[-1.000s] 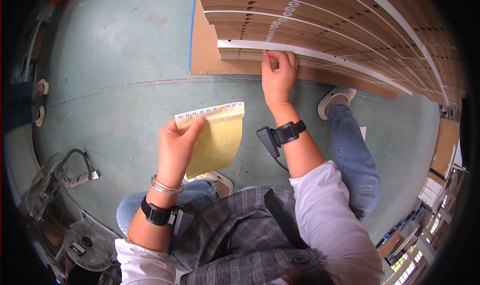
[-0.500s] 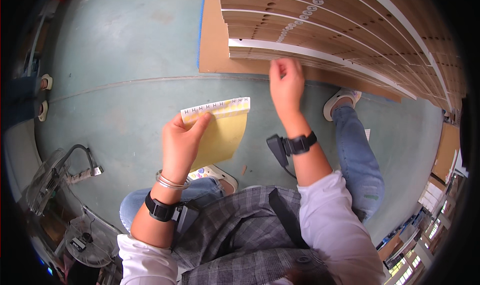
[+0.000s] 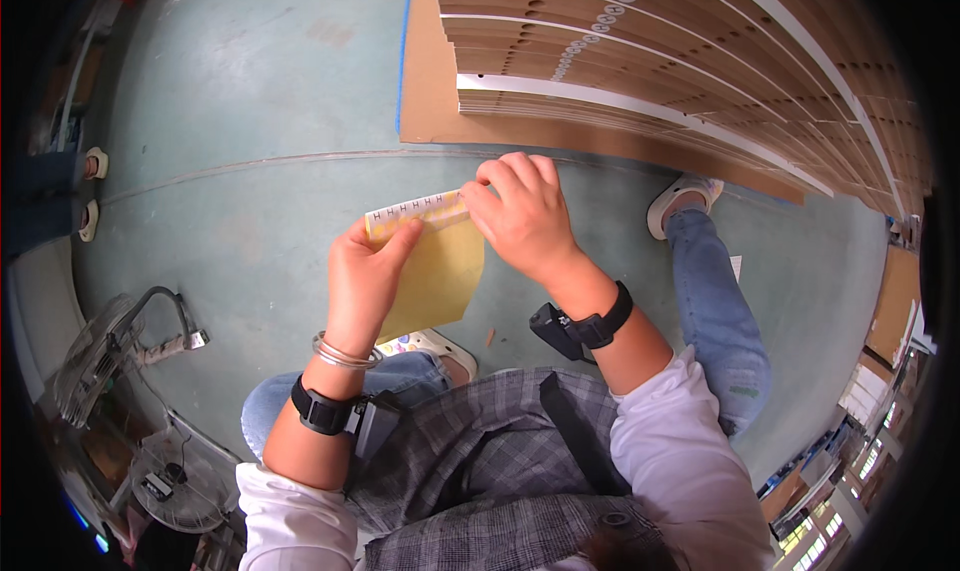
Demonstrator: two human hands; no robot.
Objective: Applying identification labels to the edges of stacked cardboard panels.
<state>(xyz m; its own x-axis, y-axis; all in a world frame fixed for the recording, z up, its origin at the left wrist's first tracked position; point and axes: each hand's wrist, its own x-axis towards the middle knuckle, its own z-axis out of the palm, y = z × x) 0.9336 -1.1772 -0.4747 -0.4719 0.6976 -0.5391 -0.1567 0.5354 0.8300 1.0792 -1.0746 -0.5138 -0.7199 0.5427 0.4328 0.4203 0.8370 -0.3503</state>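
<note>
The left hand (image 3: 362,276) grips the yellow sticker sheet (image 3: 438,271); the right hand (image 3: 522,216), at 2 o'clock, pinches its top edge. Step: peeling, apparently. Next calls for a clean lift.

Sheet's (image 3: 435,271) markings (too small) unreadable

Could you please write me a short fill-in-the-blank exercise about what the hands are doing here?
1. The left hand holds a ____ sheet of stickers.
2. The right hand touches the sheet's ____ edge.
3. Flat ____ boxes are stacked ahead.
4. Each wrist wears a black ____.

Missing words: yellow; top; cardboard; band
</note>
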